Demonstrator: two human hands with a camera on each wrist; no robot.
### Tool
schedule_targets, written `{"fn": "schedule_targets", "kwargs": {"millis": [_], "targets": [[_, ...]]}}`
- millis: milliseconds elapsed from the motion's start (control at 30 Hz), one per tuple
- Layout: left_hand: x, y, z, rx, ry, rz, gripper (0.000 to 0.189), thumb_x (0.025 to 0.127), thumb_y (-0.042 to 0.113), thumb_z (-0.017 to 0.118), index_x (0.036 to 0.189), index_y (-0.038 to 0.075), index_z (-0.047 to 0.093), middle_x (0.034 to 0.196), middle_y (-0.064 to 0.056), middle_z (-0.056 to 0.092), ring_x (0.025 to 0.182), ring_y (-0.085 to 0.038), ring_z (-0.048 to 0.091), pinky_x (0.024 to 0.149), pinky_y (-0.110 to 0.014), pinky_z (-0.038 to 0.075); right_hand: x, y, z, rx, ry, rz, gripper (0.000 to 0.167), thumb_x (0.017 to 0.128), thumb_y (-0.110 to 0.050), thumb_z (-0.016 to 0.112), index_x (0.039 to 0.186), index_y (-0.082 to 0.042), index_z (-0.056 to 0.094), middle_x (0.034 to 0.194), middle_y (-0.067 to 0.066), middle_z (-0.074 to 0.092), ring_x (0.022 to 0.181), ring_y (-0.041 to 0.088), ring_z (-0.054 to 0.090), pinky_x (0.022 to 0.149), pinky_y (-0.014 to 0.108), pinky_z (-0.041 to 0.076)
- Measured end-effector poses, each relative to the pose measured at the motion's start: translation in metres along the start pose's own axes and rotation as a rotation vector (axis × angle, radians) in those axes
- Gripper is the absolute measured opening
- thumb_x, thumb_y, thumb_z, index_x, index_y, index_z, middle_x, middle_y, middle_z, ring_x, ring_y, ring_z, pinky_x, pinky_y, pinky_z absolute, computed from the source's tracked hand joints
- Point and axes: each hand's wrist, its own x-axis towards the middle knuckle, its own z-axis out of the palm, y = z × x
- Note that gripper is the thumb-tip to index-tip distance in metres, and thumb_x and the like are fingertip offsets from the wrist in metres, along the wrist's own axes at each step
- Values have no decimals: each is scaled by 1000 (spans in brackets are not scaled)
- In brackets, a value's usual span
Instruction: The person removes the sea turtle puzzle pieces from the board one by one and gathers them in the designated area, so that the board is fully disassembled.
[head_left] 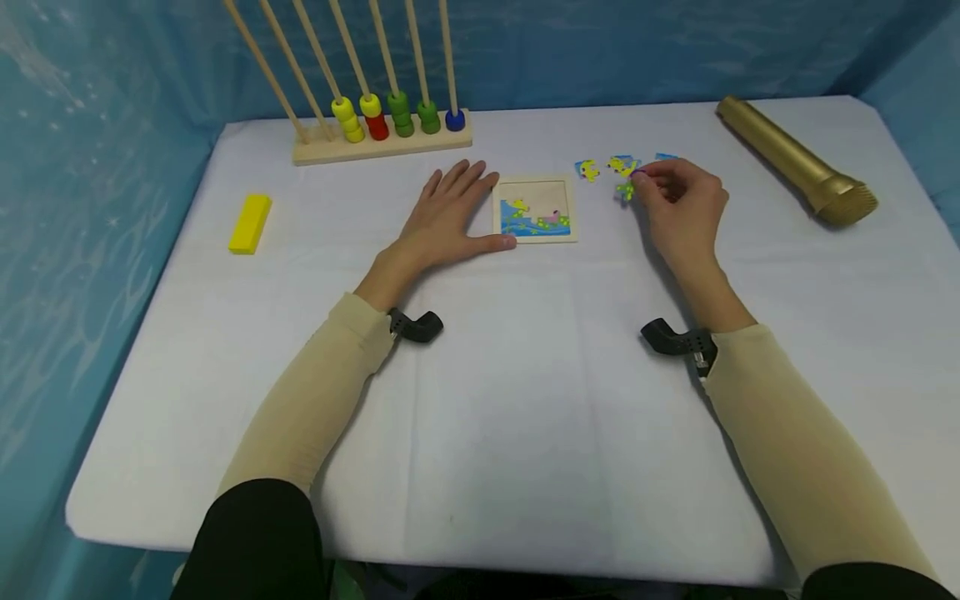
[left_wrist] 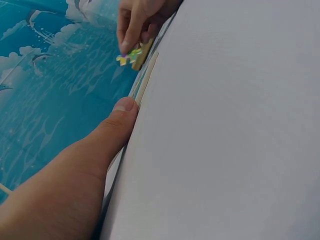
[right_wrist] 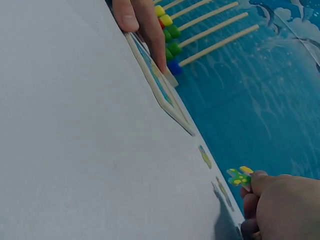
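A small wooden puzzle board [head_left: 536, 233] lies on the table, its lower part filled with blue, pink and yellow pieces. My left hand [head_left: 442, 217] rests with spread fingers along the board's left side, the thumb at its lower left corner. To the right of the board, my right hand [head_left: 684, 204] pinches a green and yellow puzzle piece [right_wrist: 240, 176] between thumb and fingers, held above the table. Behind it lie loose puzzle pieces: a blue and yellow one [head_left: 587, 171], another [head_left: 621, 164], and a partly hidden blue one [head_left: 665, 156].
A wooden abacus [head_left: 382, 148] with upright rods and colored beads stands at the back left. On the left lies a yellow block [head_left: 251, 223]. A gold microphone [head_left: 795, 158] lies at the back right. Blue printed cloth hangs behind the white table [head_left: 510, 417].
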Motion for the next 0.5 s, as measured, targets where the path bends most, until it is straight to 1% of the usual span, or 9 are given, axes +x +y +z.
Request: {"fn": "schedule_targets", "kwargs": {"millis": [67,233,300,367,433,500], "targets": [[-1,-2,0,0,-1,-6,105,90,80,58,171,26,19,179,2,8,166,-19,-2,133,-46,-8,1,3,-4,-41,-8,12,31,104,-30,68,119,-6,79,110,11,76,84,-3,54,78,15,40],[-2,-4,-1,-2,5,-3,104,90,80,57,171,26,19,179,2,8,166,-19,-2,133,-46,-8,2,4,-5,-138,-62,28,34,107,-33,62,127,-9,77,119,11,76,87,1,49,79,17,38],[-1,-4,-2,-3,10,1,104,90,80,57,171,26,19,179,2,8,166,-19,-2,133,-46,-7,2,5,-5,-157,-47,38,34,108,-32,62,129,-9,76,119,11,74,86,0,49,80,16,38],[-1,-3,-2,-3,9,3,105,90,80,57,171,26,19,179,2,8,166,-18,-2,133,-46,-7,2,5,-6,-158,-11,40,33,107,-30,62,129,-8,75,116,11,71,84,-2,48,80,16,38],[-1,-2,-2,-4,6,5,105,90,81,57,171,26,19,179,2,9,166,-18,-2,133,-46,-7,2,5,-7,-147,27,40,32,106,-28,64,127,-6,75,112,11,69,80,-5,48,78,15,38],[-1,-2,-2,-2,-1,3,105,90,81,57,171,26,19,179,2,9,166,-18,-2,133,-46,-7,2,5,-7,-136,44,34,30,104,-24,66,124,-5,76,109,10,67,77,-6,47,77,14,38]]}}
